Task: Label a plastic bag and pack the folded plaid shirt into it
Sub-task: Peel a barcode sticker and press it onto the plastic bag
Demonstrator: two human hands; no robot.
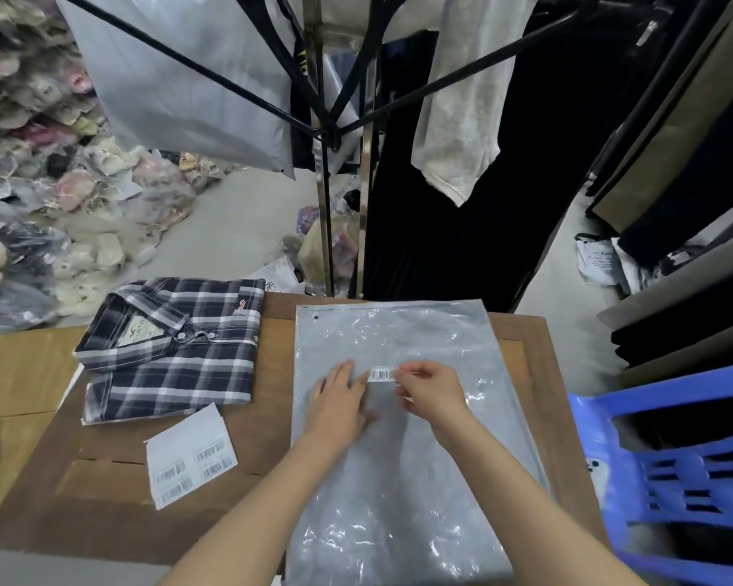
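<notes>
The brown counter (271, 416) carried a grey plastic bag (398, 480) lying flat under both hands. Well to the left of the left hand lay the folded plaid shirt (170, 348), outside the bag. Nearer, below and left of that hand, sat a sheet of barcode labels (189, 458). The left hand (341, 399) pressed flat on the bag, fingers spread and gripping nothing. The right hand (430, 391) pinched one barcode label (381, 374) by its right end, just beside the left fingertips.
</notes>
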